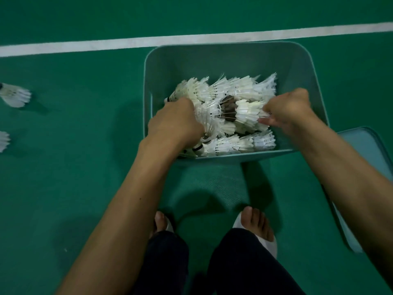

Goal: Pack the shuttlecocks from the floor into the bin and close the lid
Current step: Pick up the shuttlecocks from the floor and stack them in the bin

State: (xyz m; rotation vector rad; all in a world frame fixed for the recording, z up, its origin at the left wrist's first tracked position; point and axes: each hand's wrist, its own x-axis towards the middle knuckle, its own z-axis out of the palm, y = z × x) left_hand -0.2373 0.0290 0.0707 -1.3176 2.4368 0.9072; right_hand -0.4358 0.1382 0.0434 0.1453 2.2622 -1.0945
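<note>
White feathered shuttlecocks [225, 116] heap inside the open teal plastic bin [306, 67]; left hand [176, 124] and right hand [287, 111] both clutch feathers. Release gently, pressing none flat.

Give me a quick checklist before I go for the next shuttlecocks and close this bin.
1. Bin open, room left: ok.
2. Both hands free: not ok; left hand and right hand are in the pile.
3. Floor cleared: not ok; two shuttlecocks lie far left.
4. Lid within reach: ok, on the floor right of the bin.
5. Pile below rim for closing: cannot tell.
</note>
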